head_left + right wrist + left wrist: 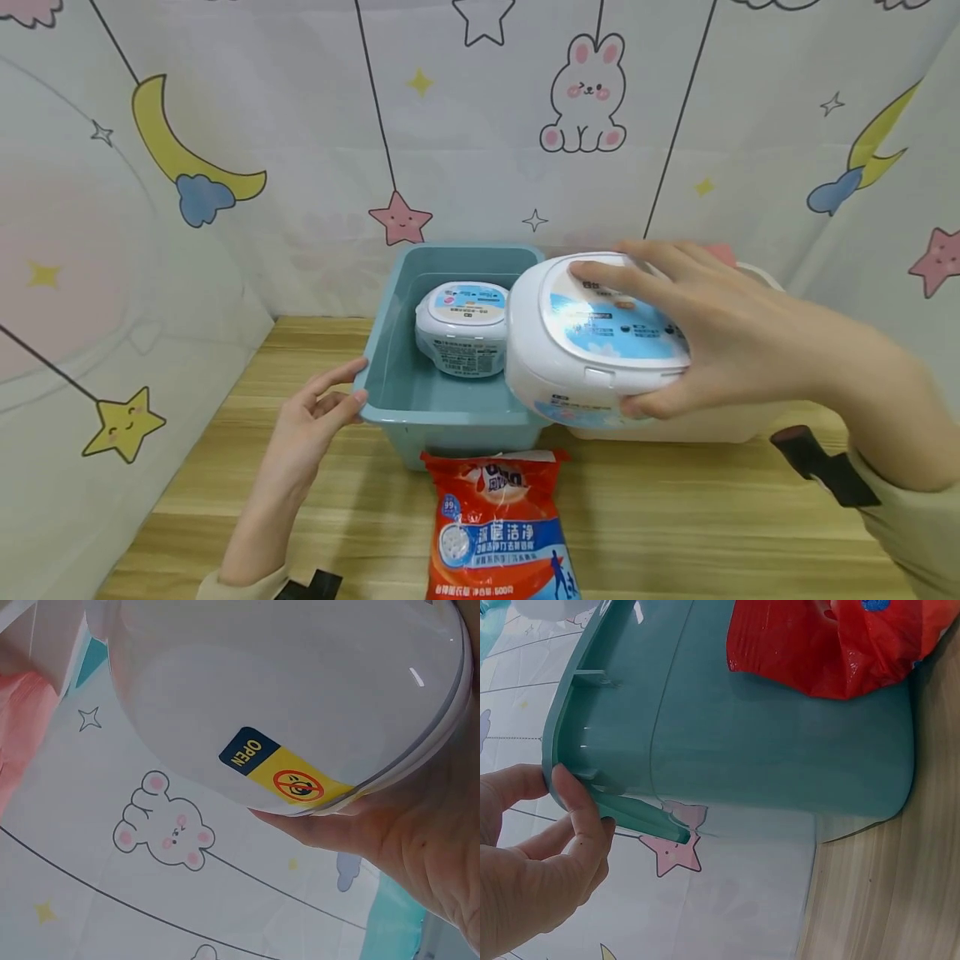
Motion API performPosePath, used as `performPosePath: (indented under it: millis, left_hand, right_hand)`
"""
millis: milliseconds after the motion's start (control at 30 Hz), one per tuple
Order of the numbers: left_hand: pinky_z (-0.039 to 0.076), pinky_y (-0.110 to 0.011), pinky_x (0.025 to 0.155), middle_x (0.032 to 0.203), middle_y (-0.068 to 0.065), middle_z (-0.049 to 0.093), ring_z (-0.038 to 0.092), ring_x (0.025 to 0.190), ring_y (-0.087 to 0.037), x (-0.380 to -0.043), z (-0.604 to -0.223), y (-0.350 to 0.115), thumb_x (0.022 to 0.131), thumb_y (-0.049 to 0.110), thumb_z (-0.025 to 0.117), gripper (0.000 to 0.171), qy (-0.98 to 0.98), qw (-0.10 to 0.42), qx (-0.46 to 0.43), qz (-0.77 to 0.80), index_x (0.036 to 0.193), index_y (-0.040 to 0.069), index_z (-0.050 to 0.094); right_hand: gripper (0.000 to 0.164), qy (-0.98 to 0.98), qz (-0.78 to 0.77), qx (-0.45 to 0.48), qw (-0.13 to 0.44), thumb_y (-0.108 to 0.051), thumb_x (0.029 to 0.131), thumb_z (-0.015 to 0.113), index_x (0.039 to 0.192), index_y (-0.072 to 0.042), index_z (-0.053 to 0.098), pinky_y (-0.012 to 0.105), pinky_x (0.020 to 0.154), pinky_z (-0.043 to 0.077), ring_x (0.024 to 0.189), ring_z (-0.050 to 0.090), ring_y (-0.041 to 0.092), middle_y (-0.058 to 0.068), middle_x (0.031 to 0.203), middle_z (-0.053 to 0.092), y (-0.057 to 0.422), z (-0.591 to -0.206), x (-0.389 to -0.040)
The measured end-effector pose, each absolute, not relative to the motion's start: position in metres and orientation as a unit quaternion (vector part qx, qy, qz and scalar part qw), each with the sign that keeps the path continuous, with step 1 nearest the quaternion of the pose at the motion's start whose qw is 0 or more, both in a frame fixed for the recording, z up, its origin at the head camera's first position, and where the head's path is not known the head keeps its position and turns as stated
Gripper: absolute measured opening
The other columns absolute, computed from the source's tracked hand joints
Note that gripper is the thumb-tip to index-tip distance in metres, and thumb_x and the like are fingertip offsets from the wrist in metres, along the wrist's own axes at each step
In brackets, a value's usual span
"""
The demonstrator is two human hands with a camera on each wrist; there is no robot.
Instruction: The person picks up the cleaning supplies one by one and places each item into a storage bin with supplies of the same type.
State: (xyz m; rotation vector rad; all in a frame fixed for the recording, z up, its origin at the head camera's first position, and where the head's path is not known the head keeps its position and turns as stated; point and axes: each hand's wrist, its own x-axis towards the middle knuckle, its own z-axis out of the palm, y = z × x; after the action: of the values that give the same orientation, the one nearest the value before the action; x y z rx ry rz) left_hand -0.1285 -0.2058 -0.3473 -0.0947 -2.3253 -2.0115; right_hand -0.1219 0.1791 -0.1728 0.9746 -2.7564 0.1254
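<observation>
My right hand (720, 325) grips a white lidded plastic tub (525, 350) with a blue label across its lid, fingers on the top and thumb at the lower side. The tub is raised and overlaps the right side of a teal bin (457, 417) in the head view. A yellow "OPEN" sticker (285, 776) shows on the tub in the right wrist view. A similar white tub (461, 325) sits inside the bin. My left hand (311, 425) pinches the bin's left rim between thumb and fingers, seen closely in the left wrist view (547, 847).
A red bag of laundry powder (498, 533) lies on the wooden table (675, 517) at the bin's front. Behind the raised tub, a white bin (675, 425) stands to the right, partly hidden, with something pink (722, 253) at its back. A patterned cloth (480, 125) hangs behind.
</observation>
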Motion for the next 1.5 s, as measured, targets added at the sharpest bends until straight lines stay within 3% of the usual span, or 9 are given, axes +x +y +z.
performPosePath:
  millis: [600,833,1200,1500]
  left_hand:
    - [0.053,-0.017,0.078,0.122,0.006,0.049,0.061,0.085,-0.002,-0.129,-0.348,-0.206,0.094,0.021,0.062,0.049,-0.756,0.037,-0.035,-0.653,0.139,0.004,0.049]
    - [0.054,-0.017,0.076,0.119,0.006,0.050,0.062,0.084,-0.002,-0.131,-0.347,-0.206,0.094,0.017,0.062,0.049,-0.747,0.041,-0.041,-0.662,0.138,0.001,0.049]
    - [0.053,-0.017,0.075,0.119,0.006,0.049,0.062,0.084,-0.002,-0.130,-0.348,-0.206,0.094,0.017,0.062,0.049,-0.748,0.041,-0.045,-0.661,0.139,0.000,0.048]
    - [0.054,-0.020,0.079,0.122,0.007,0.049,0.062,0.085,-0.002,-0.129,-0.347,-0.206,0.094,0.020,0.062,0.049,-0.752,0.037,-0.041,-0.657,0.139,0.003,0.049]
  right_hand:
    - [0.098,-0.931,0.035,0.355,0.077,-0.062,0.065,0.078,0.147,-0.048,0.026,0.045,0.088,0.048,0.122,0.040,0.023,-0.001,0.150,0.034,0.155,-0.165,-0.137]
    - [0.093,-0.923,0.033,0.376,0.069,-0.063,0.068,0.074,0.147,-0.045,0.028,0.052,0.092,0.048,0.129,0.037,0.028,0.002,0.149,0.035,0.144,-0.162,-0.143]
    - [0.094,-0.920,0.025,0.388,0.053,-0.063,0.069,0.074,0.148,-0.043,0.026,0.047,0.091,0.049,0.127,0.035,0.026,0.001,0.149,0.033,0.134,-0.163,-0.153]
    - [0.096,-0.921,0.022,0.387,0.049,-0.062,0.068,0.076,0.148,-0.041,0.027,0.051,0.095,0.047,0.132,0.034,0.030,0.005,0.151,0.031,0.126,-0.164,-0.164]
